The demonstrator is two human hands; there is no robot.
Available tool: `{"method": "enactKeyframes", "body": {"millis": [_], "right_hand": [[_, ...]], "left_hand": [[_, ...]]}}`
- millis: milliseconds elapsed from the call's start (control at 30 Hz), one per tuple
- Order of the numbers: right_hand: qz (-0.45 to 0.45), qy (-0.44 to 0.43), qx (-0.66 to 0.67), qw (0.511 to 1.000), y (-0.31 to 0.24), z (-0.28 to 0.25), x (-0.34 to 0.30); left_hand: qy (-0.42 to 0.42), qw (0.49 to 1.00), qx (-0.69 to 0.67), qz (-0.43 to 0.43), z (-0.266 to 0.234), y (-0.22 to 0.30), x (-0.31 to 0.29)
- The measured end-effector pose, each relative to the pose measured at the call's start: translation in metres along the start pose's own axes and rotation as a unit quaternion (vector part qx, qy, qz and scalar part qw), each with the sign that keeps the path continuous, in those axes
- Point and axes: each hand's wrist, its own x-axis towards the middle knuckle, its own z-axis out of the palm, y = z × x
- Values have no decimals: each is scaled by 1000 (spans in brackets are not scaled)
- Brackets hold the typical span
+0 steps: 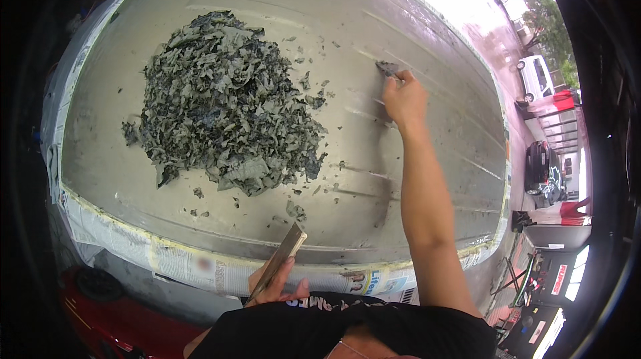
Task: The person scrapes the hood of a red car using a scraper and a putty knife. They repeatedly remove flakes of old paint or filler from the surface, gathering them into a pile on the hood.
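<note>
My right arm reaches far out over a bare, ridged vehicle roof. At its end my right hand is closed, with its fingertips pinching a small dark grey paint flake just at the roof surface. Close to my body, at the near roof edge, my left hand is wrapped round a flat, thin strip with a brownish face and a pale end; it looks like a scraper, but its exact kind does not show. A large heap of curled grey paint flakes lies on the roof left of centre.
Loose flakes are scattered around the heap. Taped newspaper lines the roof's edge. A red car stands below at the lower left. On the right are a white van, a dark car and workshop gear.
</note>
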Motion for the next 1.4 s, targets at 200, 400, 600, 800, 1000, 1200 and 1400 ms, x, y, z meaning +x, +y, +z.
{"method": "enactKeyframes", "body": {"millis": [200, 400, 600, 800, 1000, 1200, 1400], "right_hand": [[-4, -13, 29, 999, 1, 4, -5], [-91, 48, 107, 989, 24, 0, 13], [-44, -8, -9, 999, 40, -47, 26], [-44, -21, -45, 998, 43, -25, 20], [-127, -11, 212, 969, -5, -36, 2], [-148, 159, 341, 915, -52, -132, -27], [-261, -116, 122, 951, -60, -81, -99]], "left_hand": [[0, 1000, 11, 0, 3, 0, 4], [-20, 1000, -3, -25, 2, -9, -1], [-21, 998, -28, -51, 2, -8, -4], [-4, 1000, -21, -10, 6, -16, -2], [-2, 1000, -10, -28, 2, -3, 1], [-23, 999, 17, 19, -3, -6, 4], [37, 995, 37, 87, 3, -21, 5]]}}
